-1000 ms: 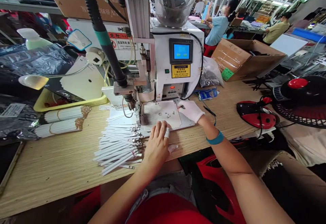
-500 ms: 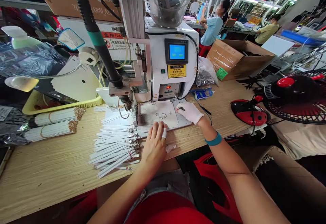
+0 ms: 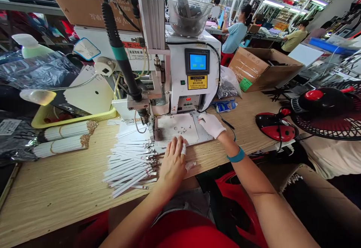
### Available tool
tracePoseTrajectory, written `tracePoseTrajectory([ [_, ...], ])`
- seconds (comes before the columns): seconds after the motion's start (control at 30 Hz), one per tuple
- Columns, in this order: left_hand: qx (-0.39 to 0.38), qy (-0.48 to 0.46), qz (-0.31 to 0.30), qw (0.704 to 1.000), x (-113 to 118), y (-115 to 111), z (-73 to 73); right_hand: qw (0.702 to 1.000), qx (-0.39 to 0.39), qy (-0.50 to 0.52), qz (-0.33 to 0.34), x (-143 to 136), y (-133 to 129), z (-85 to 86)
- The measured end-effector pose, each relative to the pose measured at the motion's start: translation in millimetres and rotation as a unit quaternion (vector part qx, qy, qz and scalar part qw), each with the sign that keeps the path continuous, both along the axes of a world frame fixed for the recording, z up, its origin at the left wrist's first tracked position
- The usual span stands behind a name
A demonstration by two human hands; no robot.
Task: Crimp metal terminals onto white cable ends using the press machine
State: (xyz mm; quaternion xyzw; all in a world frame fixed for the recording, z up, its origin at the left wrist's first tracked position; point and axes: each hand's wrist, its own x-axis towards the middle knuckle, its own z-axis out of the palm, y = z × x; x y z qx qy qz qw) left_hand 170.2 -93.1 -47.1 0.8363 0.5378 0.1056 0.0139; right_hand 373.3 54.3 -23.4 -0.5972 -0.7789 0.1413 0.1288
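Note:
My left hand (image 3: 173, 163) lies with fingers stretched out at the front edge of a pale flat plate (image 3: 166, 122), white tape wrapped round one finger. In a white glove, my right hand (image 3: 212, 125) rests by the plate's right side, its fingers pinched together; whatever is between the fingertips is too small to make out. Several tiny pale pieces (image 3: 180, 130) are scattered on the plate between the hands. Left of my left hand spreads a loose pile of white flat strips (image 3: 128, 165) with small metallic ends. The machine's head (image 3: 143, 114) stands over the plate's left edge.
Behind the plate rises a white machine (image 3: 176, 63) with a blue screen. Banded strip bundles (image 3: 66, 144) and a yellow basket (image 3: 79, 119) sit left. A blue packet (image 3: 225, 105), an open carton (image 3: 262, 67) and a black-red fan (image 3: 318, 105) stand right. Other people work far back.
The view has shifted slightly, so the machine and strips appear a little further right and lower. Both hands keep nearly the same places, with only a slight shift of the right fingertips.

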Motion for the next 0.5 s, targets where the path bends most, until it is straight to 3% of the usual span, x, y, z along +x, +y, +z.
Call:
tracePoseTrajectory([
  [0.13,0.005,-0.004,0.001,1.000,0,0,-1.2,0.996,0.011,0.082,0.031,-2,-7,-1.2],
  [0.2,0.004,-0.007,0.003,1.000,-1,0,-0.5,0.995,0.029,0.098,0.008,1,-5,-3.3],
  [0.33,0.001,-0.011,0.003,1.000,-1,0,2.0,0.994,0.088,0.027,-0.061,12,10,-8.5],
  [0.5,-0.012,-0.004,-0.003,1.000,-1,1,4.4,0.995,0.091,0.016,-0.037,7,31,-12.1],
])
